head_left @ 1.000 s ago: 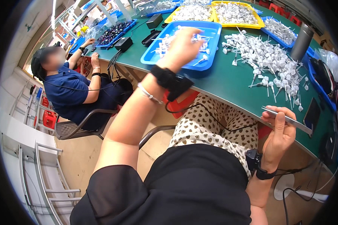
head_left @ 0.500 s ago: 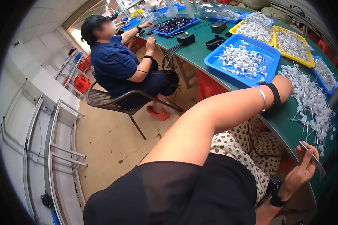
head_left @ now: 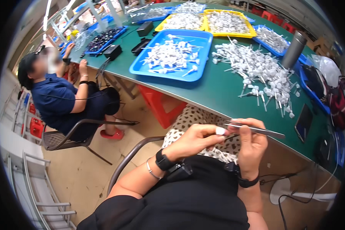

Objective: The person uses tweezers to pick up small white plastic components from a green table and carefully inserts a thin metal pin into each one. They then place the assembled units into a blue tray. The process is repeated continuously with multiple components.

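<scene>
In front of my lap, my left hand (head_left: 197, 140) pinches a small white plastic piece (head_left: 220, 130) between thumb and fingers. Close beside it, my right hand (head_left: 253, 140) grips a slim, flat metal tool (head_left: 270, 132) with a pointed tip, which looks like tweezers. The tip lies near the white piece; whether they touch I cannot tell. Beyond my hands, a loose pile of white stemmed plastic pieces (head_left: 266, 73) covers part of the green table (head_left: 226, 94). To its left, a blue tray (head_left: 142, 69) holds more such pieces.
Yellow trays (head_left: 253, 32) of white parts stand farther back. A grey metal cylinder (head_left: 295, 50) and a phone (head_left: 303, 122) are on the right. A co-worker (head_left: 61, 92) sits at the left near a tray of dark parts (head_left: 103, 40). A red stool (head_left: 157, 105) stands under the table.
My left hand has drawn back from the pile to my lap and now holds a white piece. My right hand, still gripping the tool, has met it. The view has swung right.
</scene>
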A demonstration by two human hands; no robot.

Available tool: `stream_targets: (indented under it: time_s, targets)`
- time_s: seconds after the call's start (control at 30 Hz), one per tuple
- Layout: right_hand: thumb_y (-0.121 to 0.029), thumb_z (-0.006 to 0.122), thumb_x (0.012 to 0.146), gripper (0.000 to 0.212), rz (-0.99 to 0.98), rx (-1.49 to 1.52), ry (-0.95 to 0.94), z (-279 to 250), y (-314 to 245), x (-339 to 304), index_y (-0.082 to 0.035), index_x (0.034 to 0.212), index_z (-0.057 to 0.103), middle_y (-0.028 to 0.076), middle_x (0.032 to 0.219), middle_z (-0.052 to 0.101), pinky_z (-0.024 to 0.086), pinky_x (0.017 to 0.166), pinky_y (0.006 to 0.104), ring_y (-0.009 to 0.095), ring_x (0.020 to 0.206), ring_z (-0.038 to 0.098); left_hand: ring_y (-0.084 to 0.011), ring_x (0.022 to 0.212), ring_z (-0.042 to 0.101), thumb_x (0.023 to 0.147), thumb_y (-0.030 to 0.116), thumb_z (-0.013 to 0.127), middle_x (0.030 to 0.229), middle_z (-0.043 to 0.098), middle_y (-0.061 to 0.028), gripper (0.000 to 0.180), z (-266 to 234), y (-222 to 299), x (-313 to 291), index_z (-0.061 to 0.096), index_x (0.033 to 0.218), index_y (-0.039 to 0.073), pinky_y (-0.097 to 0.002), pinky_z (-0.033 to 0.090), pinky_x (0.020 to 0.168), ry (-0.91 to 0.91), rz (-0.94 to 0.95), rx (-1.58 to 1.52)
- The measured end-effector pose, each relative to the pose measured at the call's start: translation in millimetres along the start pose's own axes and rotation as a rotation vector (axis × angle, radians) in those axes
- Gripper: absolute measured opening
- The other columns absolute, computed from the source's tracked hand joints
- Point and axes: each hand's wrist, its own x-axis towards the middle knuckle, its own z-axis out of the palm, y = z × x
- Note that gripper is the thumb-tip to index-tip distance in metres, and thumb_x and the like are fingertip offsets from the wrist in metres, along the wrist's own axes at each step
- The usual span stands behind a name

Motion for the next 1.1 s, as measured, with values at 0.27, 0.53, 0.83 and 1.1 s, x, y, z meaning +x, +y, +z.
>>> stream_targets:
  time_s: [0.27, 0.53, 0.83, 1.1]
  targets:
    - [-0.006, 0.062, 0.098, 0.015, 0.038, -0.07, -0.015, 6, 11, -8, 0.004, 0.108, 0.06, 0.01, 0.101, 0.069, 0.053, 0.082, 0.0264, 0.013, 0.089, 0.066, -0.0041, 0.069, 0.059, 0.095, 0.011, 0.067, 0.096, 0.067, -0.0022, 0.018, -9, -23, -1, 0.07, 0.11, 0.002, -0.0198, 0.048, 0.059, 0.093, 0.052, -0.09]
    - [-0.003, 0.062, 0.097, 0.011, 0.028, -0.112, -0.028, 8, 13, -10, 0.004, 0.105, 0.063, 0.01, 0.101, 0.069, 0.053, 0.076, 0.0255, 0.014, 0.085, 0.067, -0.0094, 0.068, 0.057, 0.097, 0.006, 0.061, 0.087, 0.06, -0.0035, 0.014, -8, -34, -2, 0.068, 0.107, 0.001, -0.0244, 0.047, 0.059, 0.15, 0.392, 0.231]
    - [-0.002, 0.063, 0.095, 0.008, -0.011, -0.195, -0.039, 13, 14, -10, 0.005, 0.101, 0.065, 0.01, 0.095, 0.07, 0.054, 0.073, 0.026, 0.015, 0.082, 0.068, -0.0132, 0.068, 0.062, 0.096, 0.002, 0.061, 0.088, 0.062, -0.0067, 0.013, -10, -37, 0, 0.066, 0.108, 0.0, -0.0268, 0.05, 0.059, 0.217, 0.577, 0.463]
    - [-0.003, 0.066, 0.094, 0.007, -0.068, -0.305, -0.054, 12, 15, -10, 0.003, 0.098, 0.066, 0.009, 0.092, 0.071, 0.054, 0.07, 0.0256, 0.015, 0.078, 0.068, -0.0141, 0.068, 0.062, 0.095, 0.001, 0.062, 0.087, 0.062, -0.0068, 0.014, -10, -37, 0, 0.066, 0.108, 0.0, -0.0274, 0.05, 0.059, 0.223, 0.59, 0.511]
